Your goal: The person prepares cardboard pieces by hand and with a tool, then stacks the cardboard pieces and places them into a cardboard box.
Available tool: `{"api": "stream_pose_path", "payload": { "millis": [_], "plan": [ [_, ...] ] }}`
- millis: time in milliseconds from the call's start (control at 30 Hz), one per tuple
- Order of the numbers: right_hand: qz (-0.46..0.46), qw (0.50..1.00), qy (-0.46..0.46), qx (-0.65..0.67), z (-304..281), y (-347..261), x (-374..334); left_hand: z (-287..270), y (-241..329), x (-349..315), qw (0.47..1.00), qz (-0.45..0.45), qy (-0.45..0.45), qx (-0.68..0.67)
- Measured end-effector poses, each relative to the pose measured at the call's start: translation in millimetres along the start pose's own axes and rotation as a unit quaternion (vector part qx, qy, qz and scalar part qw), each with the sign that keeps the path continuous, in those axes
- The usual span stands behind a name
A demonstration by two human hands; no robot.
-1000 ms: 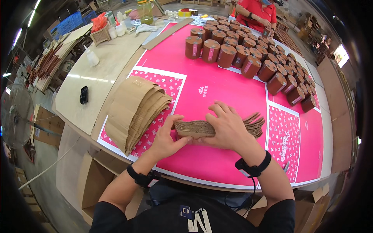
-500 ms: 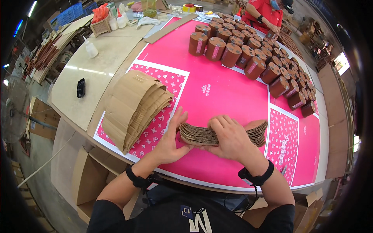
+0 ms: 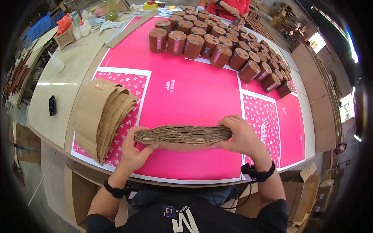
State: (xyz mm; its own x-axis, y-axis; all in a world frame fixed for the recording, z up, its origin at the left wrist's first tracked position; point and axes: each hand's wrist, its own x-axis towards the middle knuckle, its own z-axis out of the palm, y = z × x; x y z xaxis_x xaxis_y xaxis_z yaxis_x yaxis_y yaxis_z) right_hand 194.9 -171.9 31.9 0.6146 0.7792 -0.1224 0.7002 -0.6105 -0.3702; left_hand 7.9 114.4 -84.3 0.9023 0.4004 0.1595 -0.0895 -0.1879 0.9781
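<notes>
A thick stack of corrugated cardboard sheets stretches between my hands above the pink sheet, its layered edges facing up. My left hand is closed round the stack's left end, thumb on the near side. At the right end my right hand grips it, fingers over the far side and thumb along the near side. Left of it, a second pile of curved brown cardboard sheets rests on the patterned pink paper. No other thing is in either hand.
Many brown cylindrical boxes stand in rows at the far right. Behind them a co-worker in red handles one. Pink printed sheets cover the table. A black object lies at left; open cartons stand below the near edge.
My right hand has slid from the stack's middle to its right end. The stack now lies straighter between both hands, and the whole view has swung to the right.
</notes>
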Motion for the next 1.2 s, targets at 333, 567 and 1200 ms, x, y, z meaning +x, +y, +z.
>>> {"api": "stream_pose_path", "payload": {
  "millis": [333,567,1200],
  "plan": [
    [0.033,0.961,0.156,0.226,57.2,18.4,-26.0,25.3,17.4,-10.4,0.997,0.028,-0.043,-0.064],
    [0.037,0.833,0.225,0.504,93.9,24.1,-33.9,5.4,-0.3,-8.0,0.998,0.042,-0.034,-0.022],
    [0.012,0.847,0.076,0.526,94.1,41.3,-43.3,-18.9,23.8,-0.2,0.985,-0.037,-0.168,-0.032]
  ]
}}
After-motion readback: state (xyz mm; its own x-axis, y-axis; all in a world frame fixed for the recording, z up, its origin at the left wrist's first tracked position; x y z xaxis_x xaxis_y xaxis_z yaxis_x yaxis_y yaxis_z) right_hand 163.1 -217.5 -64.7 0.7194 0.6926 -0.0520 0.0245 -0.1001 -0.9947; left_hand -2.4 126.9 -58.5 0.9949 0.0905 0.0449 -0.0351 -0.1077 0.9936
